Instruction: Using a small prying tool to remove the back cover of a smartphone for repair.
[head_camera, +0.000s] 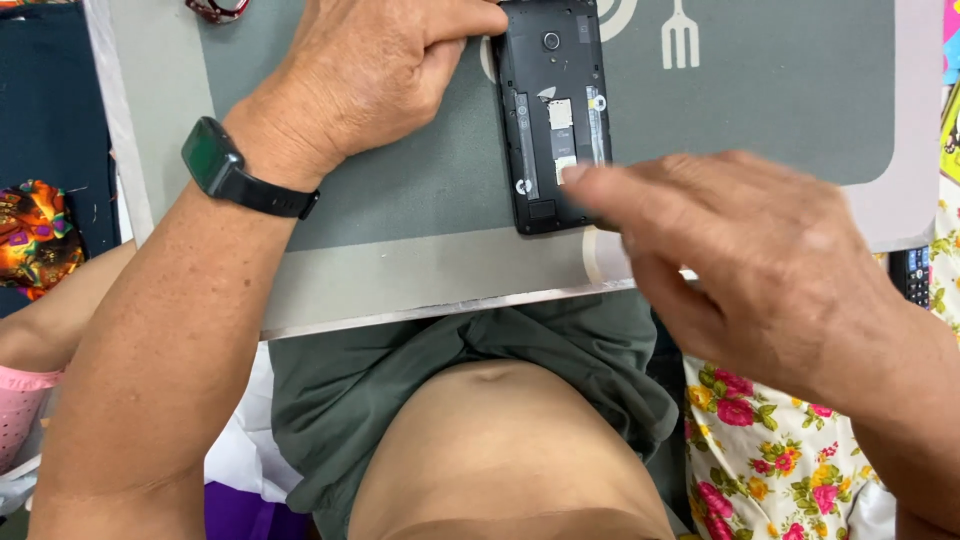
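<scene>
Fingers (575, 175) of my right hand (760, 265) stretch out loosely, holding nothing, the tip of one resting on the lower middle of the opened black phone (555, 115), near its card slots. The hand is blurred, so I cannot tell how hard it presses. My left hand (375, 75) is curled, its fingers pinching the phone's upper left edge and steadying it; a dark watch (215, 160) sits on that wrist.

From my right fingers the phone runs up and away, its long axis nearly straight ahead, camera end farthest, bottom end nearest my body. It lies back-cover off, flat on a grey mat (420, 190) printed with a white fork, which covers the pale worktop (400, 295) across my lap. Both hands touch it: the left at the top, the right at the lower end.

Floral fabric (775, 460) lies to the right, and a red-and-white object (215, 10) sits at the mat's far corner, well apart. Nothing blocks the phone.
</scene>
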